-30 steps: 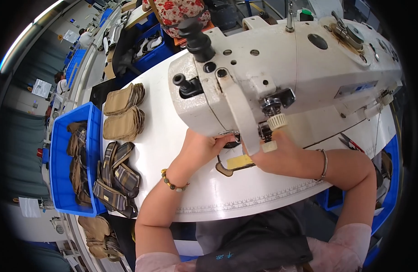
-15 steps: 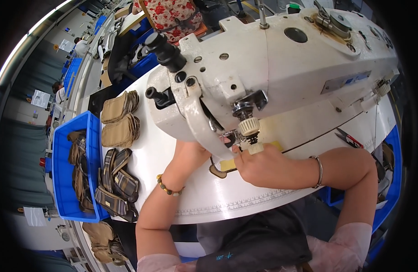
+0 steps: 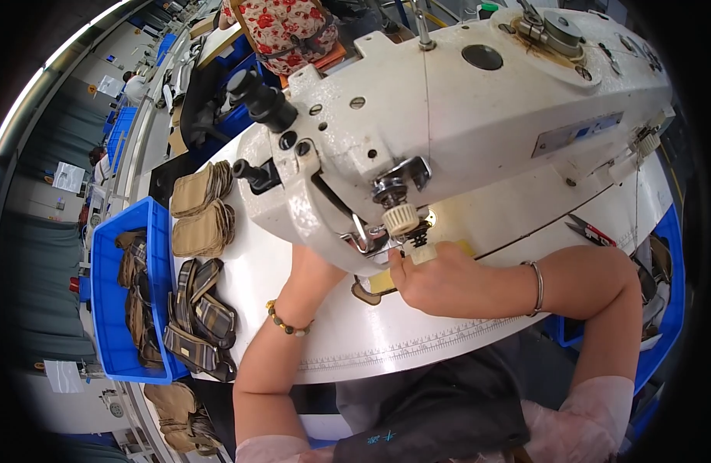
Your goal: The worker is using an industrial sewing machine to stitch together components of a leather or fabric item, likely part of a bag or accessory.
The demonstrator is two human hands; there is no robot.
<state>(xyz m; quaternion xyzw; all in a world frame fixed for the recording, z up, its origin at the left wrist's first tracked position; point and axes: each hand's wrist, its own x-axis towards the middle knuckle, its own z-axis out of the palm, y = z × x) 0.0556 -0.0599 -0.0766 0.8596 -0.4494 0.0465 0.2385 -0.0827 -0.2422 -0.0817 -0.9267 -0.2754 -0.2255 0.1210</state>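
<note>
At the white sewing machine [image 3: 479, 116], both my hands are by the needle area. My left hand [image 3: 318, 266] reaches behind the machine's front end, which hides its fingers. Just right of the presser area is my right hand [image 3: 448, 287], its fingers curled in; what they grip, if anything, is hidden. A small tan fabric piece with a dark edge [image 3: 366, 293] shows between the hands, next to a yellow patch [image 3: 384, 282] on the machine bed.
Stacks of tan fabric pieces [image 3: 201, 228] and plaid straps [image 3: 197, 316] lie left on the white table [image 3: 355, 339]. A blue bin [image 3: 108, 309] with plaid pieces stands beyond. Red-handled thread snips [image 3: 591, 230] lie right, near another blue bin [image 3: 672, 309]. A person in floral clothing [image 3: 282, 31] sits ahead.
The view has shifted slightly, so the machine appears further left. My left hand has slipped further behind the machine's front end. My right hand stays near the needle area, fingers still curled.
</note>
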